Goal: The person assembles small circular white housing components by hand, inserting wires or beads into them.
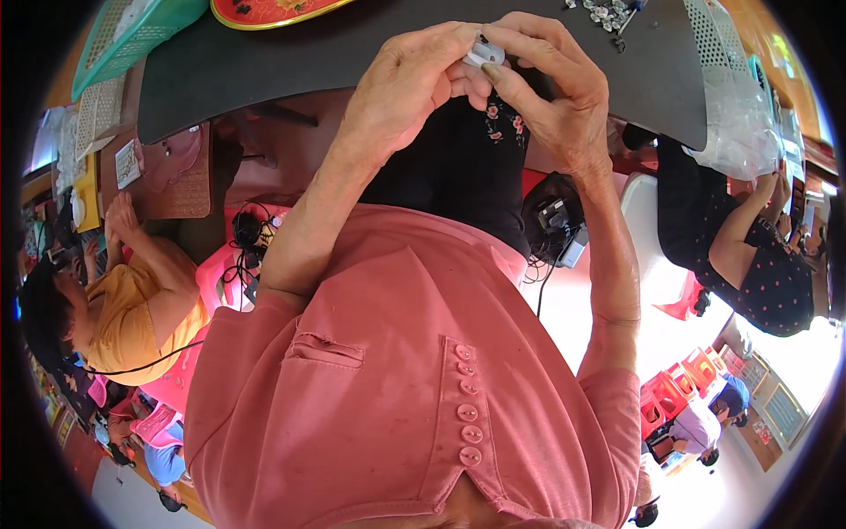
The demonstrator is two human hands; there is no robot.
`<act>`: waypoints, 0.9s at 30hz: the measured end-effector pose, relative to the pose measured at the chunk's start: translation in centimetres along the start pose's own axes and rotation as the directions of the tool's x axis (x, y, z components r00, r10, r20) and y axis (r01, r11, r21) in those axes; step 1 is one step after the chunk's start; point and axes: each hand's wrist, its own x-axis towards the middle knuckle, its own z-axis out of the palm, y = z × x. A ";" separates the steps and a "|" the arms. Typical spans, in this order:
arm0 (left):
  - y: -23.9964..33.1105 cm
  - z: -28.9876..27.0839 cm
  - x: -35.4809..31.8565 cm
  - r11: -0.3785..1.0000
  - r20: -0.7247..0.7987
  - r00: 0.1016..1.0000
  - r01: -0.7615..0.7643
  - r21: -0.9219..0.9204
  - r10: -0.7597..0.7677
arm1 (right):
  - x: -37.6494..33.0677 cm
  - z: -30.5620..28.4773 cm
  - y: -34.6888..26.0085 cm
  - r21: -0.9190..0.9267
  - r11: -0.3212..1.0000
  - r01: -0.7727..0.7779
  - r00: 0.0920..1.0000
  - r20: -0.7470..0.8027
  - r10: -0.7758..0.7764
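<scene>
Above the near edge of the dark table (264, 84), my two hands meet around a small whitish plastic part (485, 55). It is rounded, with a dark spot or opening in it. My left hand (410, 78) grips the part from the left, its lower fingers curled beneath. From the other side my right hand (564, 97) pinches it between thumb and fingers. Fingers cover some of the part, so its full shape is hidden.
Small clear and dark pieces (608, 15) lie at the table's far right. A red tray (278, 11) with a yellow rim sits at the far edge. A teal basket (132, 44) stands left, a clear plastic bag (740, 123) right. People sit on both sides.
</scene>
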 end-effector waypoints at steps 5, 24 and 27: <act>0.0 0.3 -0.2 0.997 0.010 0.999 -0.044 0.063 0.044 | -0.2 0.0 -0.3 0.012 1.000 -0.007 1.000 -0.008 0.007; 0.2 0.2 -0.2 0.997 -0.019 1.000 0.022 0.073 -0.021 | 0.1 -0.2 -0.7 -0.159 0.984 0.085 0.993 -0.062 -0.096; 0.1 0.1 -0.2 0.997 -0.023 1.000 0.018 0.077 -0.016 | 0.2 -0.3 -0.5 -0.237 0.961 0.140 0.987 -0.041 -0.154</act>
